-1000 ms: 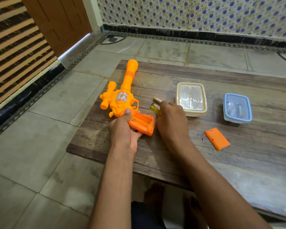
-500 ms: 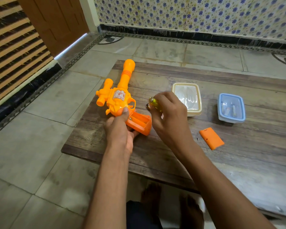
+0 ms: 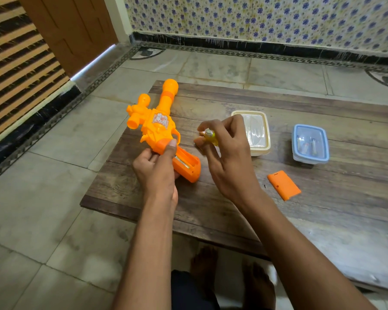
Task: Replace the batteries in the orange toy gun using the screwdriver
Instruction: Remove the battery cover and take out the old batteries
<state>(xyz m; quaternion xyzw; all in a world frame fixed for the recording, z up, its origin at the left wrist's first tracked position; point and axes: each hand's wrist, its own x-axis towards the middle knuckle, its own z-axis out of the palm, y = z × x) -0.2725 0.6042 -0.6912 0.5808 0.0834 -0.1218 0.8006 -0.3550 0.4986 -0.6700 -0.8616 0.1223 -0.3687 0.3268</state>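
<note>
The orange toy gun [image 3: 157,124] lies at the left end of the low wooden table [image 3: 323,220], barrel pointing away. Its grip faces me with the battery compartment [image 3: 186,163] uncovered. My left hand [image 3: 157,173] grips the gun at the top of the grip, thumb pressed on the body. My right hand [image 3: 226,157] is raised just right of the gun and pinches yellow batteries [image 3: 210,136] between thumb and fingers. The orange battery cover [image 3: 283,185] lies on the table to the right, with a small dark screw [image 3: 265,186] beside it. No screwdriver shows.
A cream lidded box [image 3: 259,130] stands behind my right hand. A blue-rimmed clear box [image 3: 310,143] with small items inside sits further right. The table's near edge is above my bare feet [image 3: 233,271]. Tiled floor lies to the left.
My right hand has lifted the batteries off the table and turned them upward. My left hand has tilted the gun a little, keeping its hold.
</note>
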